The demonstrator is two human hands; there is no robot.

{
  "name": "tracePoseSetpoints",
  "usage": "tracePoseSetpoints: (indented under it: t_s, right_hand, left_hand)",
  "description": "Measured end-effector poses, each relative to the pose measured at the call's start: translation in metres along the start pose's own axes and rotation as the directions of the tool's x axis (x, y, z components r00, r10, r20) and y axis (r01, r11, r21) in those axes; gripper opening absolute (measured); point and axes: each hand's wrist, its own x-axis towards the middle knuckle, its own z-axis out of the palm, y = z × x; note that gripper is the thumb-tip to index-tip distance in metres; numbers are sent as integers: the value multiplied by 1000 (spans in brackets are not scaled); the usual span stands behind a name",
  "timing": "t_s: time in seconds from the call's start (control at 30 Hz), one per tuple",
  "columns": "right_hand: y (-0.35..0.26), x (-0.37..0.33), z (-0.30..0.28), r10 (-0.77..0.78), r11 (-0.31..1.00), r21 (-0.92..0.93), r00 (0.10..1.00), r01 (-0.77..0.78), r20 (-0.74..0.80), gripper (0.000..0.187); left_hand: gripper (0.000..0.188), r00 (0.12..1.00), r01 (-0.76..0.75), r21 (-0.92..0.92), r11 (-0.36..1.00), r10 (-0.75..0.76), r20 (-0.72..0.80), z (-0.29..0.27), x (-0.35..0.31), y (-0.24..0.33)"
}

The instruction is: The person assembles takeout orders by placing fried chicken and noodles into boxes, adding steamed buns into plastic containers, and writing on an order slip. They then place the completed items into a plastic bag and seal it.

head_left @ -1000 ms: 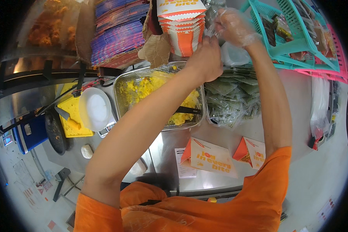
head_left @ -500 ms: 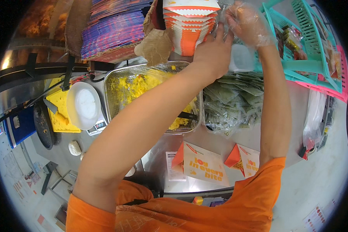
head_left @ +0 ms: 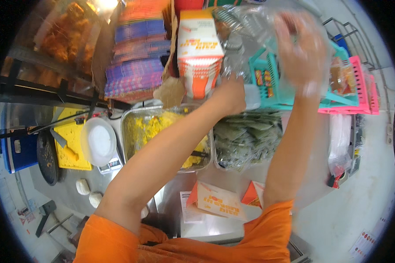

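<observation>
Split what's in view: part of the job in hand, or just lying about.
Probably the job:
glove on the right hand
clear plasticware by the left hand

Probably lying about:
knife on the yellow board
black pan

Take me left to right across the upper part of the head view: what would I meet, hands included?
Fried food → colourful stack → carton stack → left hand → right hand → pink basket.
</observation>
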Motion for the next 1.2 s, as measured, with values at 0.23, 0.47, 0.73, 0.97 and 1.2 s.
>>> tracePoseSetpoints:
  t_s: [0.23, 0.47, 0.73, 0.97, 1.2]
  right_hand:
    - [-145, -102, -91, 239, 969, 106, 957, -224, -163, 18]
    - [-272, -86, -160, 189, 837, 490, 969, -245, 162, 18]
    - [-406, -65, -222, -28, 777, 613, 966, -140, 257, 25]
    - [-511, -66, -243, -113, 750, 653, 953, -104, 282, 24]
    - [-622, -118, -210, 20, 607, 672, 854, -423, 520, 18]
  left_hand:
    - [34, 906, -383, -915, 128, -141, -399, -74, -204, 39]
    - [59, 926, -352, -932, 84, -110, -360, -126, -359, 26]
    - [59, 907, -416, -896, 153, -9, -422, -154, -521, -28]
    - [50, 838, -524, -806, 276, 1, -545, -166, -626, -69]
    - [34, 743, -264, -481, 836, -142, -654, -141, -706, -124]
